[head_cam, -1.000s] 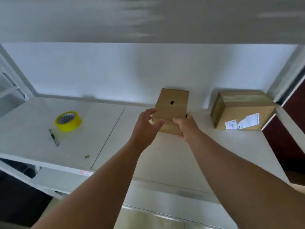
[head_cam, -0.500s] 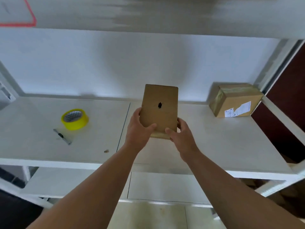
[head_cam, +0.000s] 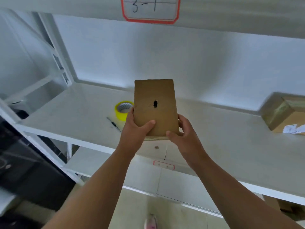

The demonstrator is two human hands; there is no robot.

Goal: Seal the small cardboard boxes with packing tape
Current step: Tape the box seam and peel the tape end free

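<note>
A small brown cardboard box [head_cam: 156,100] with a dark hole in its facing side is held up in the air in front of the white shelf [head_cam: 222,142]. My left hand [head_cam: 134,129] grips its lower left edge, thumb across the front. My right hand [head_cam: 184,136] grips its lower right corner. A yellow roll of packing tape [head_cam: 122,109] sits on the shelf just behind and left of the box, partly hidden by it and my left hand. A second, taped cardboard box [head_cam: 283,113] with a white label rests at the shelf's far right.
A thin dark pen-like tool [head_cam: 113,123] lies on the shelf left of my left hand. An upper shelf carries a red-bordered label [head_cam: 150,9] reading 3-1. Lower shelves and a tiled floor lie below. Dark equipment [head_cam: 24,171] stands at the left.
Both hands have lifted the small box off the shelf and drawn it toward me and leftward, upright. The view has shifted, so the tape roll now sits right behind the box.
</note>
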